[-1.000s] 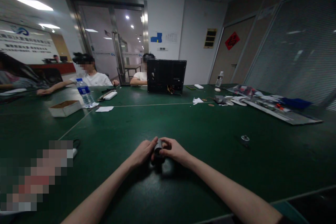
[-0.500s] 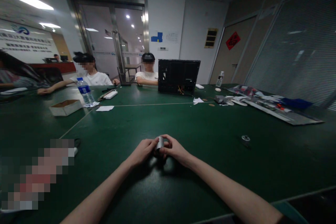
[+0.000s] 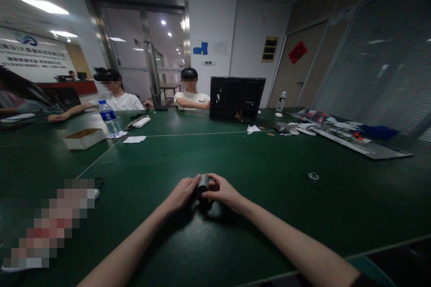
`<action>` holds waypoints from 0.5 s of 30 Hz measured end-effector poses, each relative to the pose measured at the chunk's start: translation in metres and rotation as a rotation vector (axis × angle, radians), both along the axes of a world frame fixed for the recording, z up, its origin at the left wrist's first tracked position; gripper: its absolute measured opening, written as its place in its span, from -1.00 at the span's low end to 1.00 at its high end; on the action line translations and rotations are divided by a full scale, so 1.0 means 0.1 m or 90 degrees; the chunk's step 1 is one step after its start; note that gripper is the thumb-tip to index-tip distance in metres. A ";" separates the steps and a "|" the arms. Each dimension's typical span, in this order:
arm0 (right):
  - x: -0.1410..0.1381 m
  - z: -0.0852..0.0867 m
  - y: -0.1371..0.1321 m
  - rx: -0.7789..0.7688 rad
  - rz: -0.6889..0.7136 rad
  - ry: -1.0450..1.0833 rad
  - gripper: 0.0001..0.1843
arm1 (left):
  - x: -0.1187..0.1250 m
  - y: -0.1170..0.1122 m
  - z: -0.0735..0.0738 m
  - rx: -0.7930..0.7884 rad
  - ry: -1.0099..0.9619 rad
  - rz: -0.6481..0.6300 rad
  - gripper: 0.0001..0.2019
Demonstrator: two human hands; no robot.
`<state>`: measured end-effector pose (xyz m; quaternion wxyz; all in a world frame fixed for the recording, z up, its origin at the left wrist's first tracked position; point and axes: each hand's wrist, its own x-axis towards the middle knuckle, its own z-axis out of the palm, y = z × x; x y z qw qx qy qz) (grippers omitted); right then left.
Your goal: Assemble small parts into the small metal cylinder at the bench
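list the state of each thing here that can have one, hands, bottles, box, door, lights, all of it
Left hand: closed on the metal cylinder
Right hand: closed on it too
Metal cylinder: held, dark end towards the camera
Blue-capped bottle: standing, cap on
Far bottle: standing
Box: open-topped
Black case: upright, wires exposed
Wooden door: looks shut
Ceiling lights: on

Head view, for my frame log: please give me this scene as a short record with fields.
Held: metal cylinder, dark end toward the camera
Right hand: thumb and fingers grip the cylinder
Left hand: touches its left side; grip partly hidden
Surface: green table
Right of hands: small round part
Far left: open box beside blue-capped bottle
Far side: black case, upright
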<state>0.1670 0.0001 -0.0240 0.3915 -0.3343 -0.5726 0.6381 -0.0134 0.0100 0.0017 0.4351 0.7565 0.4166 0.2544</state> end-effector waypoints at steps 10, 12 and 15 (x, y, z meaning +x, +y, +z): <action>0.00 0.00 0.02 -0.012 -0.007 -0.018 -0.27 | 0.00 0.01 -0.04 0.002 0.021 0.022 -0.35; 0.00 -0.01 0.02 -0.015 -0.009 -0.022 -0.23 | -0.01 0.03 -0.06 0.023 0.031 0.028 -0.37; 0.00 -0.02 0.02 -0.009 -0.010 -0.020 -0.21 | -0.01 0.05 -0.09 0.043 0.039 0.033 -0.39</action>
